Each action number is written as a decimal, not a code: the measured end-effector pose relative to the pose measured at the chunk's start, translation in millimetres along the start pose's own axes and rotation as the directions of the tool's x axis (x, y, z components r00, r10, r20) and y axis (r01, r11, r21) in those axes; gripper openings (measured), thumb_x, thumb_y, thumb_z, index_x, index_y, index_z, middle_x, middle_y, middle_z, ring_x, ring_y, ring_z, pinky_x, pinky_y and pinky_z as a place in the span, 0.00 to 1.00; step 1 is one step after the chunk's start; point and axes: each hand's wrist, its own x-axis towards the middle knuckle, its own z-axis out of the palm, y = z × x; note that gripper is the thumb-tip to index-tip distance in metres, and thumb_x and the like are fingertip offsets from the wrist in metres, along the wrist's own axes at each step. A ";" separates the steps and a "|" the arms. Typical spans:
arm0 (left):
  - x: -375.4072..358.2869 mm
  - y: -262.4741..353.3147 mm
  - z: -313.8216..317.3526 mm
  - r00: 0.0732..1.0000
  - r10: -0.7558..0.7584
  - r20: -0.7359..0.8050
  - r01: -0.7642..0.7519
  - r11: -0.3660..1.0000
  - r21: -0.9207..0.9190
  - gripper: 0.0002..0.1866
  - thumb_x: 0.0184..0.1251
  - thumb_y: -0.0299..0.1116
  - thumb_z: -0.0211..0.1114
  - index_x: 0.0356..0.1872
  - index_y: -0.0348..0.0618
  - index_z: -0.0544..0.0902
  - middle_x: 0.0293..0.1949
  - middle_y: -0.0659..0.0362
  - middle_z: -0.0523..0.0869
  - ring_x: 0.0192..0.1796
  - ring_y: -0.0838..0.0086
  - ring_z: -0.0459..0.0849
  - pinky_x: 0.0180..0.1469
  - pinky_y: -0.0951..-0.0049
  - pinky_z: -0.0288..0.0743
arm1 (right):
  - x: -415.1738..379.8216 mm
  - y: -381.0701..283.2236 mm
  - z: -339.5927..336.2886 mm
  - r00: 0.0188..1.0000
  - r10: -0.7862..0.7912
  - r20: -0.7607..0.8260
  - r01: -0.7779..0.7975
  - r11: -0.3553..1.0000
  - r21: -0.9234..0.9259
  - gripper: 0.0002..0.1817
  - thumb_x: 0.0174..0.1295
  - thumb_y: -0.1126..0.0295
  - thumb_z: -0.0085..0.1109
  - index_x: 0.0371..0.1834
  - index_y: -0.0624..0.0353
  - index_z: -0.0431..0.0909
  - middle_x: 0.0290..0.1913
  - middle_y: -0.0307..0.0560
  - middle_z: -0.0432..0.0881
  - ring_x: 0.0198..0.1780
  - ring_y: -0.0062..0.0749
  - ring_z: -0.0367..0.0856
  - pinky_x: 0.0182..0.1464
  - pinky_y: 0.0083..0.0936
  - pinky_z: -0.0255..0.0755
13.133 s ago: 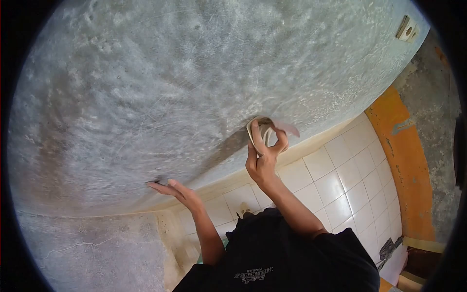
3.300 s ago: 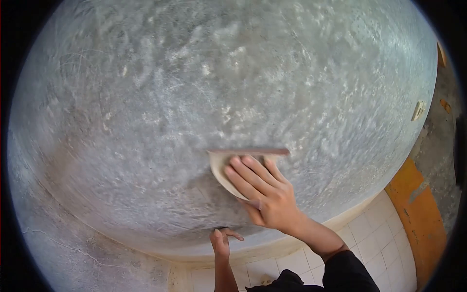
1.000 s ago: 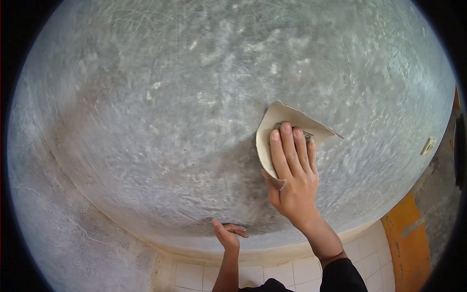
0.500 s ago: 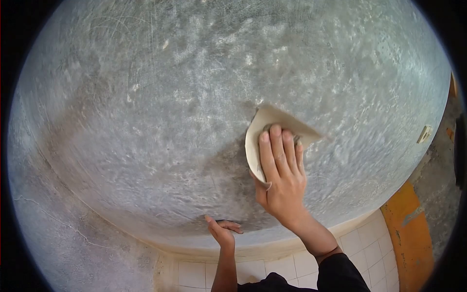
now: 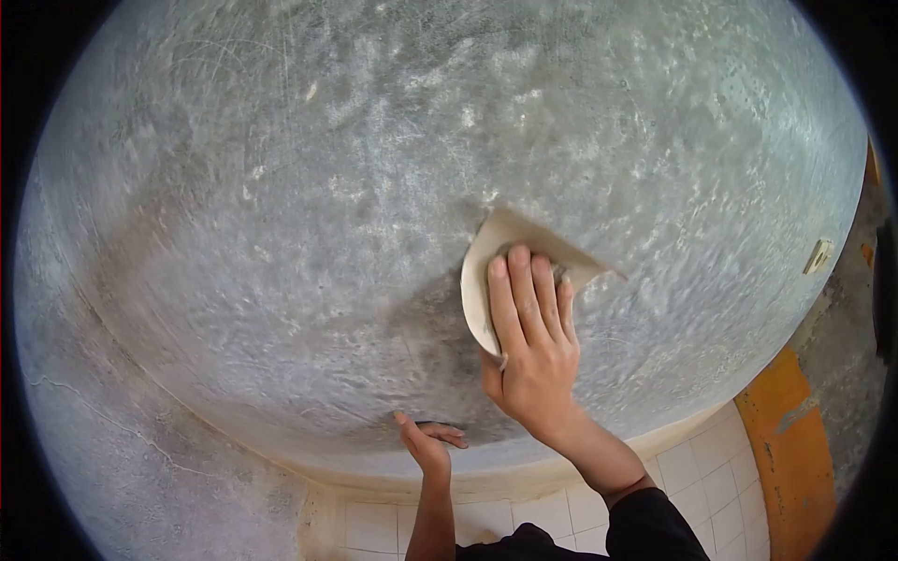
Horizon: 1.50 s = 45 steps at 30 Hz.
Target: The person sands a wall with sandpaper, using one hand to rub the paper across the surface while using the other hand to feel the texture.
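Observation:
A grey, mottled cement wall (image 5: 309,234) fills most of the view. My right hand (image 5: 535,351) presses a beige sheet of sandpaper (image 5: 479,280) against it, four fingers laid along the sheet and the thumb at its lower left edge. The sheet's left side curls up from the wall, and its upper right corner sticks out beyond the fingers. Its face toward the wall is hidden. Lower down, my left hand (image 5: 430,444) rests against the wall with thumb and fingers apart, holding nothing.
A pale switch or socket (image 5: 818,256) is fixed near the wall's right end. White floor tiles (image 5: 702,472) lie below, beside an orange painted strip (image 5: 786,439). Another grey wall (image 5: 140,467) with a thin crack meets this one at the left.
My right hand and the sandpaper have shifted slightly left along the wall. My left hand has stayed in about the same place.

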 end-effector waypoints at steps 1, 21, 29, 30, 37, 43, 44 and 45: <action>0.5 1.3 -1.0 1.000 -0.011 0.001 0.011 1.000 0.000 0.47 0.72 0.65 0.27 0.06 0.35 0.73 0.09 0.49 0.76 0.08 0.62 0.73 0.15 0.72 0.72 | -8.8 0.5 1.7 1.000 0.003 0.011 -0.003 1.000 -0.004 0.42 0.39 0.73 0.56 0.68 0.59 0.67 0.68 0.51 0.68 0.68 0.46 0.66 0.67 0.47 0.58; 5.5 -9.1 -5.4 1.000 -0.029 0.011 0.028 0.997 0.072 0.50 0.72 0.64 0.22 0.03 0.39 0.76 0.08 0.52 0.78 0.09 0.66 0.76 0.24 0.79 0.76 | 94.5 10.5 -27.6 0.972 -0.148 -0.182 0.153 0.988 0.014 0.34 0.54 0.73 0.60 0.68 0.58 0.66 0.69 0.53 0.67 0.71 0.51 0.62 0.70 0.47 0.55; 5.1 -8.0 -2.6 0.991 -0.124 -0.054 0.124 0.992 -0.001 0.49 0.71 0.67 0.22 0.03 0.40 0.74 0.07 0.52 0.77 0.08 0.63 0.75 0.29 0.80 0.77 | 73.6 8.8 -19.0 0.986 -0.107 -0.126 0.118 0.990 0.080 0.40 0.46 0.75 0.60 0.70 0.57 0.64 0.71 0.51 0.64 0.72 0.48 0.61 0.71 0.49 0.54; 5.0 -7.1 -2.9 0.992 -0.114 -0.045 0.114 0.993 0.002 0.49 0.71 0.67 0.23 0.03 0.40 0.73 0.07 0.52 0.77 0.08 0.63 0.75 0.28 0.80 0.76 | 78.3 8.0 -22.5 0.986 -0.106 -0.125 0.118 0.989 0.091 0.40 0.46 0.75 0.60 0.70 0.57 0.64 0.71 0.51 0.65 0.72 0.48 0.61 0.71 0.48 0.54; 4.2 -13.9 -2.5 0.990 -0.097 -0.098 0.092 0.994 -0.060 0.48 0.70 0.68 0.28 0.35 0.19 0.72 0.07 0.50 0.74 0.07 0.62 0.71 0.15 0.73 0.73 | 103.1 12.3 -28.5 0.966 -0.135 -0.219 0.143 0.989 0.023 0.35 0.55 0.66 0.62 0.68 0.59 0.64 0.70 0.49 0.66 0.71 0.42 0.63 0.70 0.41 0.57; 6.2 -17.1 -3.3 0.992 -0.088 -0.086 0.082 0.994 -0.078 0.48 0.69 0.69 0.25 0.17 0.31 0.75 0.08 0.51 0.76 0.08 0.61 0.73 0.16 0.74 0.73 | 98.3 44.4 -45.9 0.948 -0.055 -0.315 0.074 0.996 0.051 0.30 0.59 0.71 0.58 0.68 0.55 0.67 0.69 0.53 0.68 0.71 0.50 0.63 0.71 0.45 0.55; 4.5 -13.2 -0.4 0.989 -0.098 -0.107 0.088 0.991 -0.099 0.48 0.69 0.69 0.25 0.19 0.28 0.75 0.08 0.51 0.76 0.08 0.61 0.73 0.16 0.74 0.73 | 105.4 53.7 -53.0 0.927 -0.036 -0.373 0.051 0.998 0.031 0.26 0.63 0.71 0.54 0.67 0.57 0.69 0.67 0.55 0.69 0.70 0.54 0.63 0.71 0.44 0.54; 3.3 -11.1 2.2 0.986 -0.109 -0.128 0.094 0.988 -0.120 0.49 0.69 0.69 0.25 0.22 0.26 0.75 0.08 0.51 0.76 0.07 0.61 0.73 0.16 0.74 0.73 | 109.3 64.1 -58.3 0.920 -0.033 -0.391 0.051 0.998 0.035 0.25 0.63 0.71 0.53 0.66 0.57 0.70 0.67 0.55 0.69 0.70 0.54 0.63 0.71 0.45 0.54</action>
